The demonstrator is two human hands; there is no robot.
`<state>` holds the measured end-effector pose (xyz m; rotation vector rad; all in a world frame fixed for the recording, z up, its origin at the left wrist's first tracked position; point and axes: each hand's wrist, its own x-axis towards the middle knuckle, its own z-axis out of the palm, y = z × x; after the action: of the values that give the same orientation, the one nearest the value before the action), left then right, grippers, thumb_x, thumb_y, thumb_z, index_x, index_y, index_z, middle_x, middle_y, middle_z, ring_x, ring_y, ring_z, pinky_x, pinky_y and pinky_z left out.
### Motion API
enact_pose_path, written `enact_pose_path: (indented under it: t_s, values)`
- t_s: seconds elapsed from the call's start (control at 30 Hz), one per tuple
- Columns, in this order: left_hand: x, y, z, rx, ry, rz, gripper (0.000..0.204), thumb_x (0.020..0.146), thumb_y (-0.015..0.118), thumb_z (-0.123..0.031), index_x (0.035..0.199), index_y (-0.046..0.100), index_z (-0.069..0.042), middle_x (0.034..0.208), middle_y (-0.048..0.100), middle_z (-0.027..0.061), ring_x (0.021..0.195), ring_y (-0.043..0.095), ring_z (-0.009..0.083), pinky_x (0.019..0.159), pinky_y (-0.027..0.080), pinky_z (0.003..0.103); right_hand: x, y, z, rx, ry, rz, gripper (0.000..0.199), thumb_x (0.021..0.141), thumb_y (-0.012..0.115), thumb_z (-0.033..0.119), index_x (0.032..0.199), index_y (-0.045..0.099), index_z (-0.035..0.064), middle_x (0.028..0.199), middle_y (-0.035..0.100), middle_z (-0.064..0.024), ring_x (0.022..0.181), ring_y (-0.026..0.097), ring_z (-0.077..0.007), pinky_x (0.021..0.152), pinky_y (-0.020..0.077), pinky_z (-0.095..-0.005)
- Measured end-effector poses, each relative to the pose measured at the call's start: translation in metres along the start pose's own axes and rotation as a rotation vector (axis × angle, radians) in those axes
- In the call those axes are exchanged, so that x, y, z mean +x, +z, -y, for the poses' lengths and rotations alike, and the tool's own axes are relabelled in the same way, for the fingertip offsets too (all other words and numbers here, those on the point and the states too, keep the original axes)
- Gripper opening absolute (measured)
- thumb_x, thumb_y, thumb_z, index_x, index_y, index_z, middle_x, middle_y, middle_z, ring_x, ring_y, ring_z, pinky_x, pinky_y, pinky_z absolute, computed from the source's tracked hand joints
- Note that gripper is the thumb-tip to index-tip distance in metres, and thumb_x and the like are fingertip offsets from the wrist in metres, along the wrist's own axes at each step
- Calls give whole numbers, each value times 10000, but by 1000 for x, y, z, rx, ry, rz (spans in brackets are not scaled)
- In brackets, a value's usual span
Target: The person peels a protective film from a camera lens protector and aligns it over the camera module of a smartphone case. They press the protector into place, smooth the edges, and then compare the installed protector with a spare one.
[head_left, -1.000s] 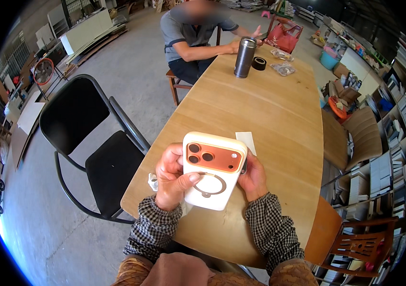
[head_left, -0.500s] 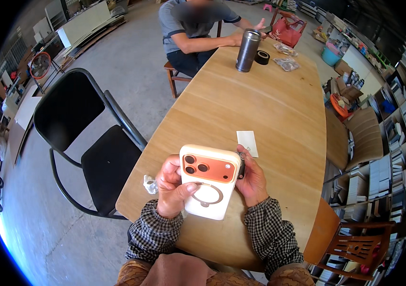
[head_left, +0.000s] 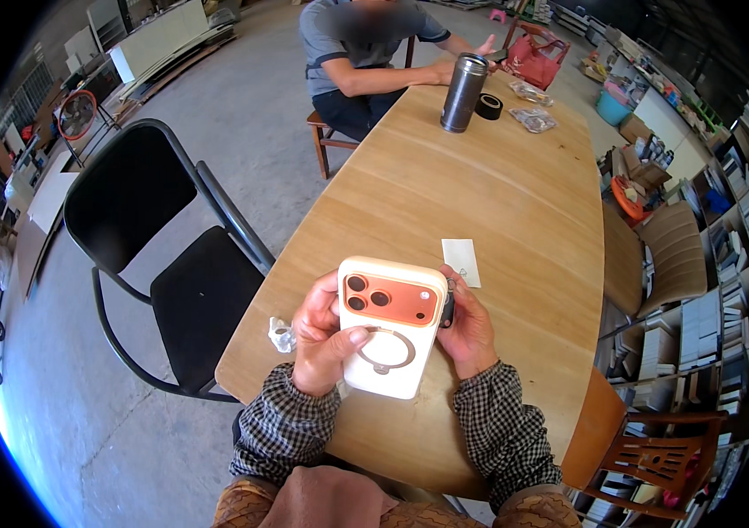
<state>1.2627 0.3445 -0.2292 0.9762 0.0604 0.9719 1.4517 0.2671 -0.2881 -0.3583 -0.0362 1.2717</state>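
I hold a phone (head_left: 389,327) in a white case, back side up, with an orange camera block and a ring on the case. My left hand (head_left: 321,339) grips its left edge, thumb resting near the ring. My right hand (head_left: 467,330) holds the right edge and also pinches a small dark object (head_left: 447,310) against it. Both hands hover over the near end of a long wooden table (head_left: 480,194). A small white paper slip (head_left: 461,261) lies on the table just beyond my right hand.
A crumpled bit of clear plastic (head_left: 281,334) lies at the table's left edge. A black chair (head_left: 159,264) stands to the left. At the far end a seated person (head_left: 365,53) has a metal flask (head_left: 463,91), tape roll (head_left: 489,106), plastic packets (head_left: 533,119) and a red bag (head_left: 533,62).
The phone and both hands sit a little lower and nearer to me in view; my head has shifted slightly. The grip on the phone is the same.
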Motion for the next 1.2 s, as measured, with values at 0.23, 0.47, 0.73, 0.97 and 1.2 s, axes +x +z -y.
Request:
enact_pose_path:
  t_s: [0.23,0.47,0.73,0.97,1.2]
  values:
    - [0,-5,2,14,-19,-3,530,834,657,-43,1298,415,46,1210,586,162,1098,582,212,954,457,341,1,-3,-3,-8,-15,0,373,819,656,49,1161,512,15,1002,593,-120,992,571,-254,944,472,-396]
    - [6,-5,13,-40,-72,-107,451,823,640,-22,1241,476,17,1173,617,138,1048,614,199,910,503,334,1,-13,0,11,-26,46,374,849,621,48,1193,485,-9,1035,568,-144,1003,559,-271,944,462,-419]
    - [5,-36,38,-621,-365,-265,566,858,596,-240,1351,403,-42,1260,555,203,1110,578,385,896,523,490,5,-7,5,138,-79,91,368,861,605,47,1204,484,-10,1013,575,-143,1008,563,-295,890,494,-422]
    - [16,-7,32,-667,-401,-138,738,912,474,-540,1437,298,-53,1411,390,240,1272,428,407,999,434,532,4,-14,8,69,-104,172,401,870,599,87,1244,475,14,1047,571,-142,1060,566,-295,925,495,-422]
    - [17,-13,36,-752,-527,-62,857,889,294,-692,1450,266,-45,1432,349,254,1290,408,391,1022,416,490,4,-9,8,31,-133,158,451,846,642,117,1251,479,7,1103,541,-159,1049,557,-269,940,493,-408]
